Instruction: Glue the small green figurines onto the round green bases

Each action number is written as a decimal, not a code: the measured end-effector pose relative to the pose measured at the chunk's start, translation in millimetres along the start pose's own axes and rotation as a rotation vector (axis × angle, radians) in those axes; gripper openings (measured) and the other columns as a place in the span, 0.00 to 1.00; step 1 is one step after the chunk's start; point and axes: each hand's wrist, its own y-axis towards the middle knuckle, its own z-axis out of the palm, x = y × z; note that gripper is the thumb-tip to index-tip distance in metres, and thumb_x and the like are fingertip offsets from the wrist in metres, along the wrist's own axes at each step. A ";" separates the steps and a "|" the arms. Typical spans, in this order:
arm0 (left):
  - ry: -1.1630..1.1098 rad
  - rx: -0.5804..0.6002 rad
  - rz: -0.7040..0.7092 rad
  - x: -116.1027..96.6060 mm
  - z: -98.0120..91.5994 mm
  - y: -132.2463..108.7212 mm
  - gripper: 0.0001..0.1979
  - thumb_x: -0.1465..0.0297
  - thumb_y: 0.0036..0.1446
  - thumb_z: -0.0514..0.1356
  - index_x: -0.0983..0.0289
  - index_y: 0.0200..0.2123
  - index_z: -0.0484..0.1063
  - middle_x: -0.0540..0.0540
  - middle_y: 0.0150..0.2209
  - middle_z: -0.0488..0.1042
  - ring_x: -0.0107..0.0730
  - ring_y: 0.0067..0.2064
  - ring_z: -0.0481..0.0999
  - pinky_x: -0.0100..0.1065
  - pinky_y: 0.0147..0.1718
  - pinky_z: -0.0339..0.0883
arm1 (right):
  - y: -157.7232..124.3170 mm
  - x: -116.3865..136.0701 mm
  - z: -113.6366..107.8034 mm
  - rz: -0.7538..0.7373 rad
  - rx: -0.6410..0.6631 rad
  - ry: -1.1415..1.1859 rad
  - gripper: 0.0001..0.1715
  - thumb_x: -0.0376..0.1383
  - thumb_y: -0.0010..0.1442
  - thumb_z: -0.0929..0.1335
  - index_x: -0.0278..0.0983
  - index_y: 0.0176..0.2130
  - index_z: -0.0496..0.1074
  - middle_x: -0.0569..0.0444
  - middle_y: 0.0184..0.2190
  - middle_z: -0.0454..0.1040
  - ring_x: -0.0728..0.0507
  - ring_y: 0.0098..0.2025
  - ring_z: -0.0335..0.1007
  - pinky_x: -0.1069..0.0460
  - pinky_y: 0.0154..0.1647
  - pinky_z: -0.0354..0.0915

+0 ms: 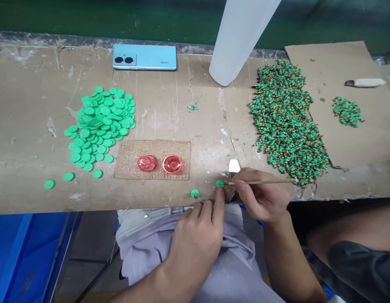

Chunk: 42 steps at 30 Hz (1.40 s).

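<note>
My right hand (266, 193) is closed around a thin wooden stick (270, 182). The stick's dark tip reaches a small green disc (219, 183) near the table's front edge. With its index finger stretched out, my left hand (199, 229) touches the near edge of that disc; its other fingers lie loosely curved at the table edge, holding nothing. Just left of it is a second green disc (195, 193) with a tiny dark piece on top. A shiny metal piece (234, 166) sits beside my right hand, partly hidden by it.
A heap of green discs (103, 118) is at left. Two red cups (172, 164) stand on a brown board (128, 162). Behind lie a light blue phone (150, 57) and a white tube-shaped object (239, 38). Tiny green-black pieces (286, 122) cover the right, beside cardboard (340, 143).
</note>
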 end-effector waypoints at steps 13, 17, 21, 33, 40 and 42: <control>-0.030 0.008 0.002 0.6 -0.1 0.3 0.24 0.81 0.60 0.59 0.73 0.60 0.70 0.53 0.34 0.80 0.36 0.30 0.81 0.35 0.25 0.76 | 3.5 1.5 0.1 -0.031 0.052 -0.024 0.12 0.22 0.62 0.67 0.38 0.40 0.71 0.55 0.26 0.74 0.47 0.26 0.70 0.52 0.27 0.67; -0.009 0.006 0.017 0.0 -2.0 1.4 0.23 0.81 0.60 0.58 0.73 0.59 0.71 0.51 0.31 0.77 0.35 0.29 0.79 0.35 0.25 0.76 | 6.9 5.6 -1.1 -0.014 0.126 -0.023 0.11 0.23 0.63 0.66 0.38 0.40 0.70 0.55 0.27 0.73 0.47 0.27 0.70 0.51 0.29 0.67; -0.011 0.036 0.025 -0.1 -2.1 1.3 0.24 0.82 0.59 0.59 0.74 0.59 0.71 0.51 0.31 0.76 0.35 0.30 0.79 0.36 0.26 0.77 | 13.1 11.1 -6.7 0.007 0.260 -0.053 0.08 0.25 0.66 0.66 0.38 0.39 0.70 0.54 0.28 0.73 0.46 0.28 0.71 0.51 0.30 0.68; 0.007 0.024 0.010 -0.4 -1.2 0.5 0.23 0.81 0.55 0.65 0.72 0.55 0.73 0.50 0.31 0.77 0.35 0.29 0.79 0.36 0.25 0.76 | 14.4 12.6 3.8 -0.035 0.158 -0.149 0.10 0.27 0.68 0.68 0.39 0.35 0.68 0.57 0.23 0.72 0.49 0.23 0.69 0.54 0.25 0.64; 0.007 0.039 0.003 -1.6 -0.4 -0.4 0.15 0.82 0.53 0.64 0.69 0.46 0.76 0.50 0.30 0.76 0.35 0.29 0.79 0.36 0.25 0.76 | 4.3 7.9 7.4 -0.121 0.056 -0.160 0.11 0.25 0.62 0.72 0.39 0.34 0.70 0.59 0.22 0.72 0.50 0.21 0.67 0.54 0.23 0.65; -0.001 0.044 0.004 -1.4 -0.9 -0.1 0.19 0.81 0.54 0.64 0.71 0.50 0.76 0.50 0.31 0.76 0.35 0.29 0.79 0.36 0.26 0.77 | 4.8 8.4 7.0 -0.118 0.054 -0.128 0.10 0.24 0.62 0.71 0.39 0.36 0.71 0.58 0.23 0.74 0.49 0.22 0.69 0.54 0.24 0.67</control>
